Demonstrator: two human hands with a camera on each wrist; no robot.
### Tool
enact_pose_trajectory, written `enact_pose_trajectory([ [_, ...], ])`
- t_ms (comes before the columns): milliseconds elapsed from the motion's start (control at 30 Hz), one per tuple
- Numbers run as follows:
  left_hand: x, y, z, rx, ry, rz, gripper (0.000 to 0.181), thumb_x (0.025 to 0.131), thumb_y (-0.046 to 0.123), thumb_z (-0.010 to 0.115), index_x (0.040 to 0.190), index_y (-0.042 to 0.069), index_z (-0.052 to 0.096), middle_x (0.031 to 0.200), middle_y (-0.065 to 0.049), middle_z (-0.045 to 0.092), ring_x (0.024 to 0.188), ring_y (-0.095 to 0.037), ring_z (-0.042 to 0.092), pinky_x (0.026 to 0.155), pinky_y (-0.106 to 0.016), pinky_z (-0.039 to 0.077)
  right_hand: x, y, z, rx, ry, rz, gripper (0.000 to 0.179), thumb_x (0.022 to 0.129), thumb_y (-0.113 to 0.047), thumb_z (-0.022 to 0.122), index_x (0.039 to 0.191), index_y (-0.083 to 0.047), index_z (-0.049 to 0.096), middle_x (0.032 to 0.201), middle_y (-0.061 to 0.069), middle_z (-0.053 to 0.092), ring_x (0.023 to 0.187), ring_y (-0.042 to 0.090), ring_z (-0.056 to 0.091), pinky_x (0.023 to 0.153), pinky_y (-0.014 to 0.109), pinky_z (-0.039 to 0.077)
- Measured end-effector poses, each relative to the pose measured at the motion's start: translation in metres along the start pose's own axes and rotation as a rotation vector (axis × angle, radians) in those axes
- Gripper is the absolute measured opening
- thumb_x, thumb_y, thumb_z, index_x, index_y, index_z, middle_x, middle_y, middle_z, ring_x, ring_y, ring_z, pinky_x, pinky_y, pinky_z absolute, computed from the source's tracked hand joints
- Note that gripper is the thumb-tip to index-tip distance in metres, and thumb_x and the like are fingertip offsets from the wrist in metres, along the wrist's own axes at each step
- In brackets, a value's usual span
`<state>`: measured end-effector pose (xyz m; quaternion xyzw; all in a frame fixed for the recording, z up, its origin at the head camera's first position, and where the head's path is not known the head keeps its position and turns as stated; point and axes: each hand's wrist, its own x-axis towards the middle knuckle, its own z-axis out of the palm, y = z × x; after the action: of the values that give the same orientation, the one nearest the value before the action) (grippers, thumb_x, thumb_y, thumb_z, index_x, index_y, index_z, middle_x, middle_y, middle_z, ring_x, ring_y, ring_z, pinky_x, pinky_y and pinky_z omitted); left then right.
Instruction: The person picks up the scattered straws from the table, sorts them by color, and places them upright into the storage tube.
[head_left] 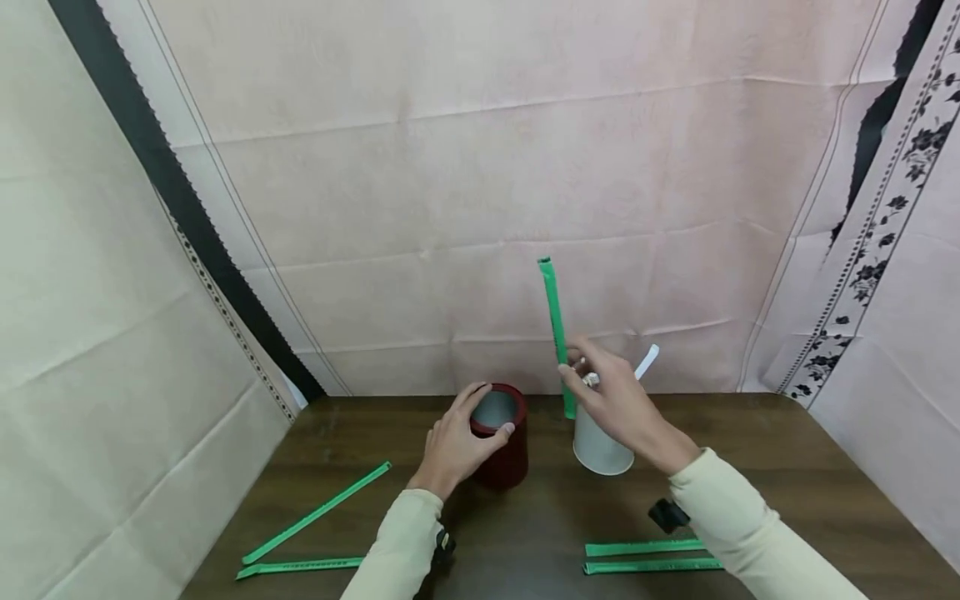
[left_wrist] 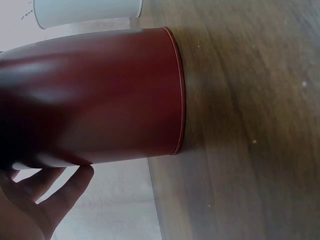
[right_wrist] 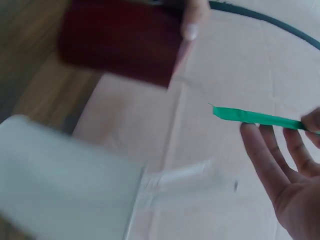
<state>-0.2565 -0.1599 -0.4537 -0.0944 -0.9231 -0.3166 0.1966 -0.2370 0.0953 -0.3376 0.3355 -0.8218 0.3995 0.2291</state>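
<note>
Head view: green stick (head_left: 557,321) near-upright, top leftward

The place is a makeshift cloth-walled booth around a wood-grain table (head_left: 525,533) — whether it stands in a home, an office or a workshop cannot be told. A pale, fold-creased back sheet (head_left: 480,208) hangs behind the table's far edge, while a left sheet (head_left: 97,400) and a right sheet (head_left: 911,367) slant in at the sides. A black floral border (head_left: 870,279) — tablecloth-like — runs down the right one, and a dark strip (head_left: 165,183) shows at the left corner.
</note>
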Motion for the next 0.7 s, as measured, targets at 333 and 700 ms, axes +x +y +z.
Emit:
enact_pose_trajectory([
  [333, -0.001, 0.005, 0.008, -0.008, 0.0, -0.004, 0.076, 0.08, 0.076, 0.059, 0.146, 0.041, 0.045, 0.15, 0.018, 0.041, 0.077, -0.012, 0.06, 0.062, -0.034, 0.046, 0.022, 0.005, 0.066, 0.1, -0.085, -0.014, 0.021, 0.099, -0.012, 0.06, 0.12, -0.018, 0.058, 0.1, 0.003, 0.067, 0.087, 0.009, 0.068, 0.075, 0.03, 0.058],
  [700, 0.005, 0.008, 0.013, -0.004, -0.001, 0.009, 0.074, 0.082, 0.075, 0.057, 0.147, 0.043, 0.044, 0.152, 0.017, 0.039, 0.097, -0.022, 0.067, 0.072, -0.043, 0.051, 0.003, 0.032, 0.082, -0.147, -0.19, 0.01, 0.022, 0.098, -0.028, 0.064, 0.115, -0.014, 0.07, 0.107, 0.0, 0.063, 0.102, 0.019, 0.056, 0.087, 0.038, 0.05],
])
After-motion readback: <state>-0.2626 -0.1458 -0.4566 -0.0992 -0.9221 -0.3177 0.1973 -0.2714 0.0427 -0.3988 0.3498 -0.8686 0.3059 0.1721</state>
